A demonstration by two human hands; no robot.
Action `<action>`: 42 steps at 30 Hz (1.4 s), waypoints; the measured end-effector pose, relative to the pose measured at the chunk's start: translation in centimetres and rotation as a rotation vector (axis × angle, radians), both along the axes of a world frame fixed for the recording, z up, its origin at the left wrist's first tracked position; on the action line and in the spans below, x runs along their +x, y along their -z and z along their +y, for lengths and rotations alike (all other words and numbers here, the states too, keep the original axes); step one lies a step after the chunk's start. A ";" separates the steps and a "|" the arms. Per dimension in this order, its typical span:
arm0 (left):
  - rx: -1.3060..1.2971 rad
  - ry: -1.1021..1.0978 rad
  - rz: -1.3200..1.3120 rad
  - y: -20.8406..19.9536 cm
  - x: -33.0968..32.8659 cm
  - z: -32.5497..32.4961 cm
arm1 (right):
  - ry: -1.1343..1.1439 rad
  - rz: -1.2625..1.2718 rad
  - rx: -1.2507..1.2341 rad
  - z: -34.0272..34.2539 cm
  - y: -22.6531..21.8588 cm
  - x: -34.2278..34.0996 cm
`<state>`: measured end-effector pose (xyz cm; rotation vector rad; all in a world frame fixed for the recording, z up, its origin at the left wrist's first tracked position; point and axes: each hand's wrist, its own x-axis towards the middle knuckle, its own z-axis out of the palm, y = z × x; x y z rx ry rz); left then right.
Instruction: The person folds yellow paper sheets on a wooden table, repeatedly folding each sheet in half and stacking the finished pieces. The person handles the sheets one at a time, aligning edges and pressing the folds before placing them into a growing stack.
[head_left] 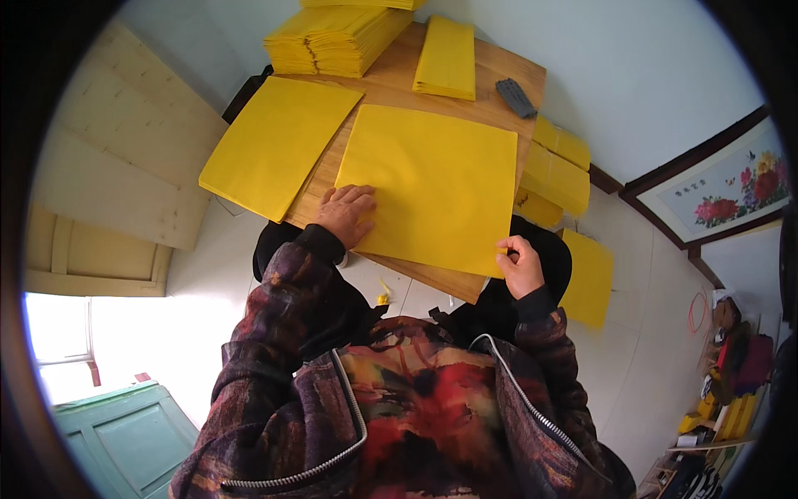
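Currently: one yellow sheet [428, 183] on counter [503, 62]; left hand [345, 214] flat on left edge; right hand [522, 267] pinching near-right edge.

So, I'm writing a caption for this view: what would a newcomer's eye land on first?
Probably the large bright yellow sheet in the middle of the wooden table, with the left hand over its left edge and the right hand at its lower right corner. Next, the thick yellow stack at the table's far left, then the framed flower picture at the view's right.
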<state>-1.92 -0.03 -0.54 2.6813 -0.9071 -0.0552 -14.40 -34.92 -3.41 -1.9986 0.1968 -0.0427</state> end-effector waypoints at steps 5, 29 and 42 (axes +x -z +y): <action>0.036 0.034 0.033 -1.3 -3.8 0.5 | 0.022 -0.148 -0.353 0.1 -3.6 -0.9; -0.062 0.009 -0.102 0.9 -4.5 3.8 | -0.423 -0.081 -0.684 2.2 -4.7 -1.7; -0.054 -0.016 -0.121 0.5 -4.7 3.4 | -0.331 0.117 -0.852 0.6 -6.3 0.7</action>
